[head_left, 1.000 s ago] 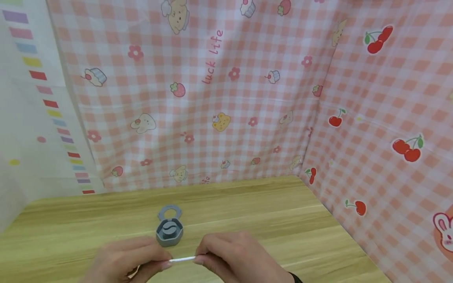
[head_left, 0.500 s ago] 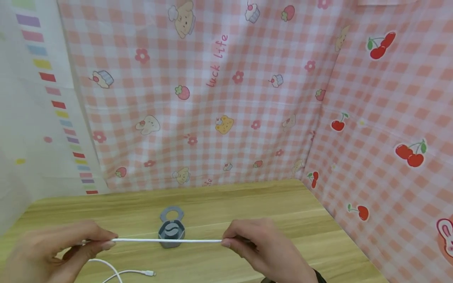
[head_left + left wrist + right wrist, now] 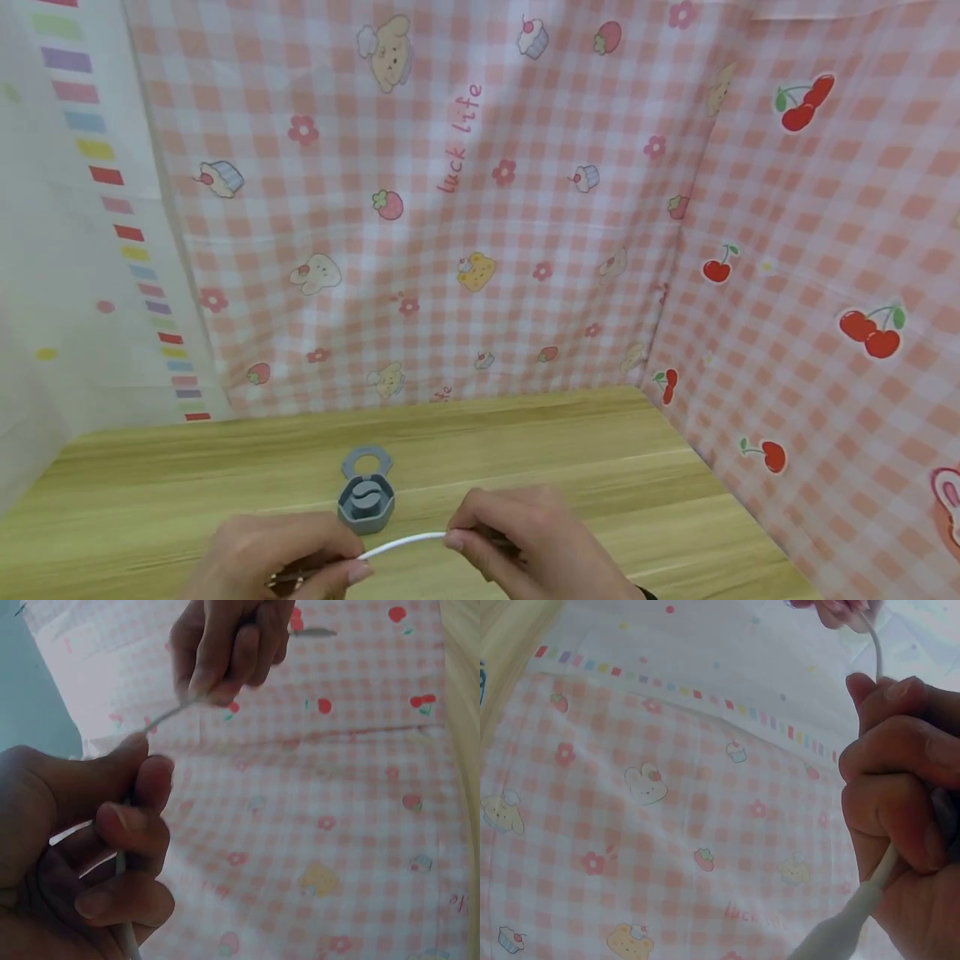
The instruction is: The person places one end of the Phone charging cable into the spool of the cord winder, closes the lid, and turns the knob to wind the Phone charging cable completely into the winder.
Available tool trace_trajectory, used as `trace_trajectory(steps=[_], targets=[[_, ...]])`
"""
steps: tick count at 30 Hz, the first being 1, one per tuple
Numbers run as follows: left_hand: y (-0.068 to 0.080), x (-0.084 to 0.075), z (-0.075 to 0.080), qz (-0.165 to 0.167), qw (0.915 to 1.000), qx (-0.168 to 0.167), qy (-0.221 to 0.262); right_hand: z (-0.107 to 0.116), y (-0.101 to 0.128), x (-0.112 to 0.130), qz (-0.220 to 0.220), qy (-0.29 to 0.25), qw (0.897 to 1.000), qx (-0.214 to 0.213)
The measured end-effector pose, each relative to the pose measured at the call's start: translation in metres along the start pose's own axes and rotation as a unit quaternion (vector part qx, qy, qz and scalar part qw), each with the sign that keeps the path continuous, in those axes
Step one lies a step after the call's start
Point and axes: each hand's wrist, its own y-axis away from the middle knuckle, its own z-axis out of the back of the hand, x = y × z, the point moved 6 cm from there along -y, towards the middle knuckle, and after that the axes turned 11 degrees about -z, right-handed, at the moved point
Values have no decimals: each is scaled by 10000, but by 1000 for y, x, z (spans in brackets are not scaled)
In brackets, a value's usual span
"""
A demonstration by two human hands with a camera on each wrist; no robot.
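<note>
The left hand (image 3: pixel 288 552) and right hand (image 3: pixel 528 540) pinched the white cable (image 3: pixel 403 541) in their fingers (image 3: pixel 471 510), left to right, with the grey six-sided case (image 3: pixel 367 525) just past the left hand.

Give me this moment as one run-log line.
left hand: pinches white cable | right hand: pinches same cable | span between: bowed | gray case: on table

Cable (image 3: pixel 405 540) smooth plstc; case (image 3: pixel 367 525) matt plstc; tbl (image 3: pixel 525 450) wood-grain; backdrop (image 3: pixel 420 250) cloth.
</note>
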Motion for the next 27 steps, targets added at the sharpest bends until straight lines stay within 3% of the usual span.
trace_trajectory(steps=[3,8,16,21,25,27], targets=[[1,2,-6,244,9996,-18,-118,-1,0,0,18,-128,9999,23],[7,7,-1,405,9987,42,-321,1,1,1,258,-139,9995,122],[24,20,39,1151,9911,-15,-676,15,6,-5,-15,-303,9993,194],[31,26,46,1173,9916,171,-527,18,6,-7,-20,-219,9995,212],[29,25,37,1063,9939,305,34,15,9,-11,-435,-617,9941,784],[23,21,30,937,9946,448,55,12,11,-13,-715,-881,9869,1147]])
